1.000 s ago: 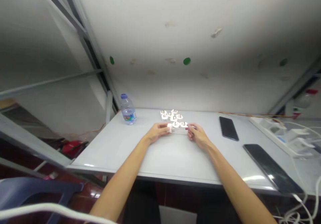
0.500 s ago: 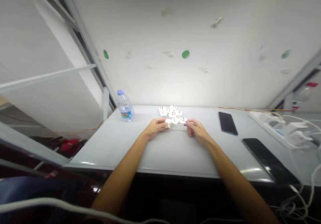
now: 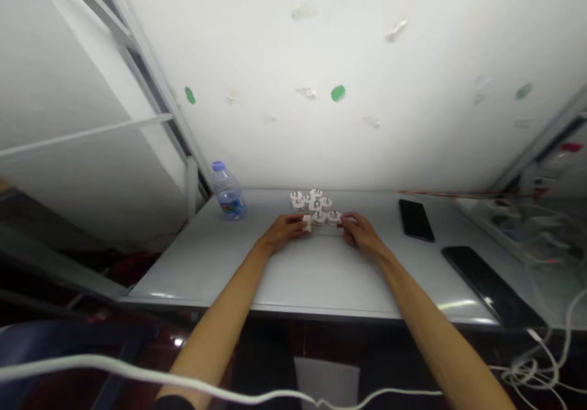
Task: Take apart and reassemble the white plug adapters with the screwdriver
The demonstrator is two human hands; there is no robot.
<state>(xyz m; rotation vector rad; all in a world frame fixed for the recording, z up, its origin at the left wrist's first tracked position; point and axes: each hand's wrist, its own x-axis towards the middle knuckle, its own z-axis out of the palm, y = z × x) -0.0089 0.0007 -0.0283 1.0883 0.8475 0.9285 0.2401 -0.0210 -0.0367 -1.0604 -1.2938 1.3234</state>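
Note:
My left hand (image 3: 288, 231) is closed with thumb and fingers pinching a small white block (image 3: 307, 223) just above the grey table. My right hand (image 3: 360, 232) is closed in a pinch on a small dark red piece (image 3: 340, 224), too small to name. A thin pale line, perhaps a wire, stretches between the two hands. Just beyond them lies a cluster of several round white discs (image 3: 316, 206) with small dark parts on top. One white disc (image 3: 334, 216) sits right beside the right fingertips.
A water bottle (image 3: 228, 191) stands at the table's back left. To the right lie a black phone (image 3: 416, 219) and a larger black device (image 3: 493, 286) with a white cable. A power strip (image 3: 498, 229) with plugs is farther right. A white cable (image 3: 151, 382) crosses the foreground.
Both hands keep their grips in nearly the same place. The whole view has shifted slightly upward and its brightness differs.

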